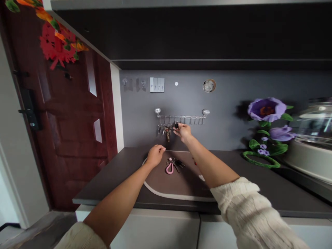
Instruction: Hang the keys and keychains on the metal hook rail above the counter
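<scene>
My right hand (pixel 183 132) is raised to the chrome hook rail (pixel 181 117) on the grey wall, its fingers pinched on a small dark key fob (pixel 176 125) at one of the hooks. Three key bunches (pixel 165 129) hang on the hooks just left of it. My left hand (pixel 155 155) rests curled on the far left edge of the oval brown mat (pixel 168 186), nothing visible in it. On the mat beside that hand lie keys with a pink loop strap (pixel 169 167) and a dark key bunch (pixel 178 163).
The dark counter (pixel 109 186) runs along the wall. Purple artificial flowers (pixel 267 131) stand at the right, with a glass-lidded appliance (pixel 313 138) at the far right. A red-brown door (pixel 70 121) with red paper decorations stands at the left. Dark cabinets hang overhead.
</scene>
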A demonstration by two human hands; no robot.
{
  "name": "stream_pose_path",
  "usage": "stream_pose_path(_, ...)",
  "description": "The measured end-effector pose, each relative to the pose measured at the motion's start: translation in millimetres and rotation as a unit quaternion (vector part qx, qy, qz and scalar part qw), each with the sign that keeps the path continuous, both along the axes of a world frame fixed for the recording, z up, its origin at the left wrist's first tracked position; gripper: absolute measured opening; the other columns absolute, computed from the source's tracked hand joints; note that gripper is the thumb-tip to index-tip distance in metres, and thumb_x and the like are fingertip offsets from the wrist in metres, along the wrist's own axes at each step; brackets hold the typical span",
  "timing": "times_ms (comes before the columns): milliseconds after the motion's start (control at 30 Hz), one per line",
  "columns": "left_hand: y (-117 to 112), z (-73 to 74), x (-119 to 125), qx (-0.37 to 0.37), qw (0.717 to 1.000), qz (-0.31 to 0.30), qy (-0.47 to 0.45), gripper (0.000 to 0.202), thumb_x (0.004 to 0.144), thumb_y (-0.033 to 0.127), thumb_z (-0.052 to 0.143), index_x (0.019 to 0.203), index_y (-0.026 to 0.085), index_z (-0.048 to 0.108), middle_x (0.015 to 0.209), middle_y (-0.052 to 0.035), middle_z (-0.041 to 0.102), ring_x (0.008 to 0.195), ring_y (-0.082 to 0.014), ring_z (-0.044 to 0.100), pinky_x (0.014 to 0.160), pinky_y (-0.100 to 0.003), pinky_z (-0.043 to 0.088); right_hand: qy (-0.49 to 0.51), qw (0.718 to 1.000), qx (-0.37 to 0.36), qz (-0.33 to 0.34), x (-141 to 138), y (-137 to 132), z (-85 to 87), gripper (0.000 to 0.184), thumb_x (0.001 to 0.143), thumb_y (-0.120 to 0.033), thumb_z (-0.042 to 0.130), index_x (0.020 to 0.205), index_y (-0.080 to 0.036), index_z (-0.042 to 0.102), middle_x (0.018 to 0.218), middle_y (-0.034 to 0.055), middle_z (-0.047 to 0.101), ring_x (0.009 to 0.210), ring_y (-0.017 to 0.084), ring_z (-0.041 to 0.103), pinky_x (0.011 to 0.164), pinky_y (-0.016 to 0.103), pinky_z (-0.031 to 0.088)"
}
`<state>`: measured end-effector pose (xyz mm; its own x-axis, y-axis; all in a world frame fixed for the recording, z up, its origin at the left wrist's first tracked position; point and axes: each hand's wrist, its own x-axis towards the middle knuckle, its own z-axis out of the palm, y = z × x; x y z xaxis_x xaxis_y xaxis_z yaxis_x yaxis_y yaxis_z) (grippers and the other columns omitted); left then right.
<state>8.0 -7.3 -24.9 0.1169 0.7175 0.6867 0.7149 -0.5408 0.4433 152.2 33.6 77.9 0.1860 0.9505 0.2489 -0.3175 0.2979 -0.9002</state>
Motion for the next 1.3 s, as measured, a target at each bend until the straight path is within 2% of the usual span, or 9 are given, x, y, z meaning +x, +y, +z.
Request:
stream_pose_path(300, 0, 0.1, 0, 0.014, 1.000, 0.002, 0.026, 0.025, 0.080, 0.026, 0.037, 0.073, 0.016, 0.059, 0.074, -0.0042, 0.058, 0.072, -0.0135, 0.050, 0.067, -0.025, 0.036, 0.007, 0.999, -0.042, -0.025, -7, 17, 3.6, 0.010, 0.079, -0.015, 0.040, 0.070, -0.017, 0.044, 0.060, -0.0033, 0.050, 0.050, 0.006, 0.052, 0.055, 0.025, 0.050)
stream_pose_path(600, 3, -0.6, 0, 0.019, 0.999, 0.003, 0.032, 0.024, 0.081, 0.025, 0.037, 0.072, 0.016, 0.058, 0.073, -0.0037, 0.057, 0.072, -0.0134, 0.050, 0.068, -0.025, 0.036, -0.006, 0.998, -0.053, -0.031, -6, 27, -6.9, 0.010, 0.079, -0.015, 0.040, 0.070, -0.016, 0.045, 0.061, -0.0033, 0.049, 0.049, 0.005, 0.051, 0.053, 0.024, 0.049)
stream_pose_path(900, 4, 0.2, -3, 0.002, 1.000, -0.014, 0.016, 0.023, 0.080, 0.021, 0.037, 0.076, 0.016, 0.059, 0.080, -0.0045, 0.059, 0.080, -0.0138, 0.051, 0.075, -0.026, 0.038, -0.047, 0.996, -0.054, -0.044, -1, 31, -14.6, 0.009, 0.077, -0.015, 0.042, 0.068, -0.017, 0.044, 0.055, -0.0050, 0.048, 0.048, 0.004, 0.048, 0.056, 0.025, 0.048)
stream_pose_path(1100, 2, 2.3, -3, -0.020, 0.999, -0.035, 0.009, 0.019, 0.077, 0.018, 0.042, 0.079, 0.016, 0.061, 0.082, -0.0044, 0.061, 0.080, -0.0140, 0.052, 0.076, -0.026, 0.038, -0.079, 0.994, -0.076, -0.021, 4, 21, -20.6, 0.010, 0.076, -0.010, 0.041, 0.069, -0.016, 0.046, 0.059, -0.0032, 0.052, 0.051, 0.004, 0.050, 0.060, 0.021, 0.045)
stream_pose_path(1300, -3, 3.2, -3, -0.049, 0.997, -0.054, 0.013, 0.017, 0.074, 0.017, 0.046, 0.079, 0.016, 0.062, 0.080, -0.0045, 0.061, 0.078, -0.0140, 0.052, 0.074, -0.026, 0.039, -0.115, 0.988, -0.106, 0.002, 5, -7, -33.1, 0.010, 0.071, -0.006, 0.045, 0.070, -0.016, 0.049, 0.061, -0.0018, 0.054, 0.052, 0.006, 0.051, 0.059, 0.023, 0.045)
